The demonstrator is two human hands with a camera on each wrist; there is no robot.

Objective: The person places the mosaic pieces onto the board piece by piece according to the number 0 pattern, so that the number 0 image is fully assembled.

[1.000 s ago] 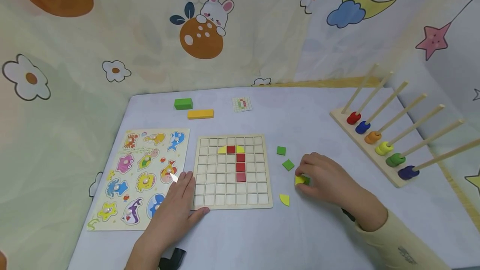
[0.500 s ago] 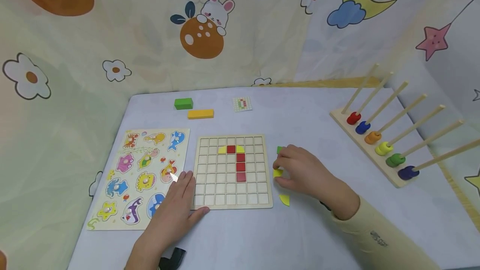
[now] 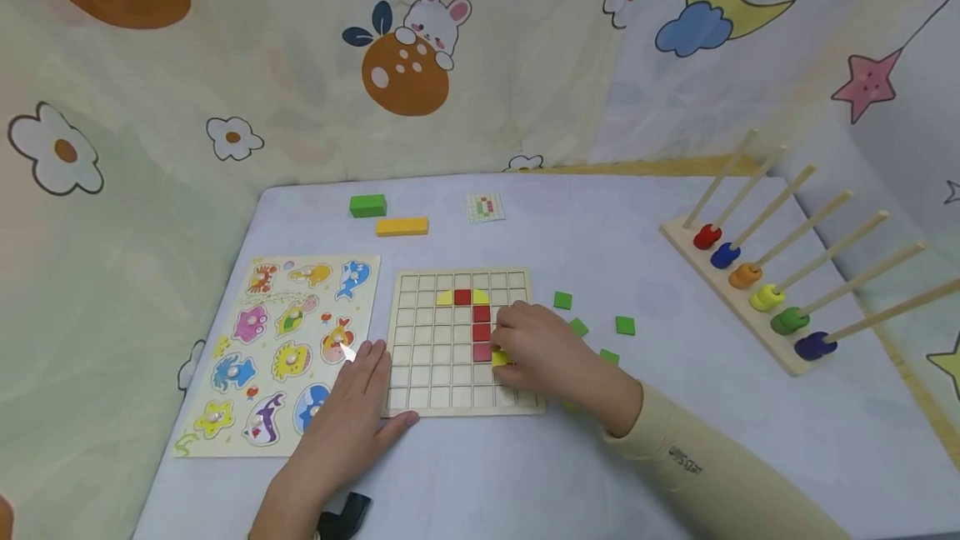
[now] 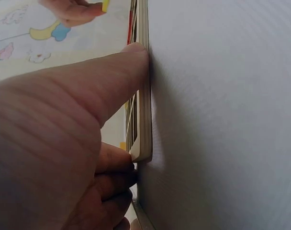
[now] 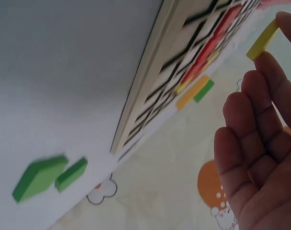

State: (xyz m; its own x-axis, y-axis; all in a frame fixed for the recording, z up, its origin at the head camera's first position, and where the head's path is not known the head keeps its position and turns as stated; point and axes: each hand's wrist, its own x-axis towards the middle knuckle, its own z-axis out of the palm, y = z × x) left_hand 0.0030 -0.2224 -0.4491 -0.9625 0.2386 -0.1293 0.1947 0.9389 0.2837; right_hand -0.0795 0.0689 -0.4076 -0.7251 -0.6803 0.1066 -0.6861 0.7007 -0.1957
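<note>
Over the right part of the wooden grid board (image 3: 435,397), my right hand (image 3: 543,350) pinches a yellow tile (image 5: 263,40) between thumb and index finger. The tile is just off the board's surface, beside the lowest red tile (image 3: 482,352). A column of red tiles sits in the grid. At its top, another red tile (image 3: 462,297) lies between two yellow curved tiles (image 3: 445,298). My left hand (image 3: 348,407) rests with straight fingers along the board's left edge, its thumb (image 4: 121,64) against the near edge.
Several green tiles (image 3: 562,300) lie right of the board. An animal peg puzzle (image 3: 258,386) is on the left. A pattern card (image 3: 485,207), green block (image 3: 368,207) and yellow block (image 3: 402,227) lie behind. A bead rack (image 3: 738,298) stands at right.
My right hand has moved left from the tabletop to over the board, carrying the yellow tile. Green tiles it covered are visible again. The left hand has stayed in place.
</note>
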